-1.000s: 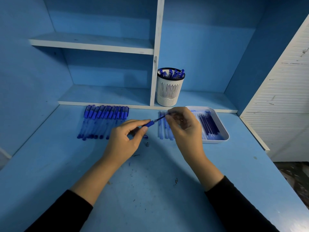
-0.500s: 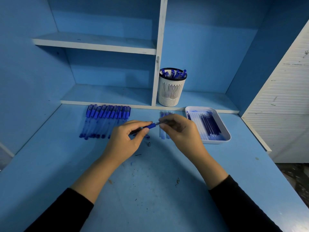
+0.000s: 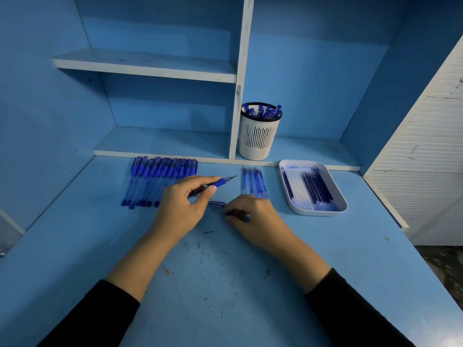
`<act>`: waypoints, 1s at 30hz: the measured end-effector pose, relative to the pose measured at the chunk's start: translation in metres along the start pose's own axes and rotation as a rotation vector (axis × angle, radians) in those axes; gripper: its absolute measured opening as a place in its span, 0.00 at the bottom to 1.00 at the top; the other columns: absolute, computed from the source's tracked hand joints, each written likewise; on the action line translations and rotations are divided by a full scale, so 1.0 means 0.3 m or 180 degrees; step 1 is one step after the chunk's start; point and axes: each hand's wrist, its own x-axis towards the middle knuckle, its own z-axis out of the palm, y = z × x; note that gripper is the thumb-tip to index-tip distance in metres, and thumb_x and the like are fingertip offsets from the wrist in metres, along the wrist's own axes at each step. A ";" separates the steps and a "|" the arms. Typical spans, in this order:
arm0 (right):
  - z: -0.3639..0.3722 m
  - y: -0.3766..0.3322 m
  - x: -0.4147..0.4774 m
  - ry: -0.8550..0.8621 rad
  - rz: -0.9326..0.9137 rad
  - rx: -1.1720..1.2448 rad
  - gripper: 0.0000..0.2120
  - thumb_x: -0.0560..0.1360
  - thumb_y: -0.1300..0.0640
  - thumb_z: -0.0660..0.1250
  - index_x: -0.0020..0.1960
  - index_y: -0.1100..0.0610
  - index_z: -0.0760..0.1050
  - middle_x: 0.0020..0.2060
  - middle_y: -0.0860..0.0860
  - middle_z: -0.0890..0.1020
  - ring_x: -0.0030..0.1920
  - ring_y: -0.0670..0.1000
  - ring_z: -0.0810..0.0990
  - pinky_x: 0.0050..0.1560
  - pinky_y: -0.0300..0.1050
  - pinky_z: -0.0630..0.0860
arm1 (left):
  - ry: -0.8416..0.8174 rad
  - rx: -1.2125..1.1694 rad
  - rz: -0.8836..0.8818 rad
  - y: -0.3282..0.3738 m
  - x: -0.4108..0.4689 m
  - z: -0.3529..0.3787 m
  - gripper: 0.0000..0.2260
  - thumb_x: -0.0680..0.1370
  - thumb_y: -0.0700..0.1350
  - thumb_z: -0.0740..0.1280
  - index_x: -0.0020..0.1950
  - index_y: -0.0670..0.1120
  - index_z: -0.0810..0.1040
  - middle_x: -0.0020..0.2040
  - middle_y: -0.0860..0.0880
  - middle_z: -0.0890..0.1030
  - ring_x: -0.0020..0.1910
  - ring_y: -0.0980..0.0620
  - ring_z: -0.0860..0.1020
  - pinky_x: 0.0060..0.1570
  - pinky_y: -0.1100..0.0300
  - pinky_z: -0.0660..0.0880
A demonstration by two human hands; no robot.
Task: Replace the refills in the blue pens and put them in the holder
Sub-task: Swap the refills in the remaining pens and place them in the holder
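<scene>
Closest to me, two black sleeves reach out over the blue desk, whose top is flecked with dark ink spots. The left hand is curled round a blue pen, thumb and fingers gripping the barrel. It is held just above the desk, uncapped, with the tip pointing away and to the right. The right hand is down on the desk just beside it, fingertips pinching a small dark piece. That piece is too blurred to say what it is. Between the two hands a little clear-blue part lies on the desk, and no finger is on it.

Beyond the left hand, a row of capped pens lies side by side with the caps toward the back. Beyond the right hand, a few loose refills lie in a neat bunch. To their right is a white tray holding more refills, some dark and some pale, with blue ink smeared inside it.

Farther back, on the low shelf, a white slotted holder stands against the upright divider. Several blue pens already stand in it.
</scene>
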 end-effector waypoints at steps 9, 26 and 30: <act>-0.086 -0.014 0.025 0.1512 0.0782 0.1910 0.10 0.74 0.70 0.66 0.44 0.57 0.80 0.37 0.47 0.82 0.38 0.42 0.79 0.42 0.32 0.73 | -0.0113 0.0139 0.0057 -0.003 -0.001 0.000 0.11 0.77 0.39 0.70 0.57 0.50 0.83 0.53 0.61 0.82 0.54 0.62 0.79 0.56 0.70 0.73; -0.070 0.009 0.021 0.0773 0.0527 0.0833 0.02 0.74 0.58 0.71 0.46 0.56 0.81 0.38 0.48 0.82 0.38 0.44 0.80 0.45 0.32 0.75 | -0.0338 0.0289 0.0340 0.006 -0.007 0.011 0.10 0.76 0.36 0.71 0.56 0.47 0.84 0.51 0.57 0.83 0.53 0.61 0.80 0.55 0.71 0.73; -0.082 0.009 0.020 0.0575 0.0579 0.1435 0.09 0.73 0.65 0.70 0.52 0.57 0.78 0.43 0.50 0.83 0.44 0.48 0.82 0.51 0.38 0.78 | -0.0355 0.0241 0.0313 0.008 -0.009 0.009 0.10 0.76 0.37 0.71 0.56 0.47 0.84 0.51 0.56 0.83 0.53 0.61 0.80 0.54 0.72 0.72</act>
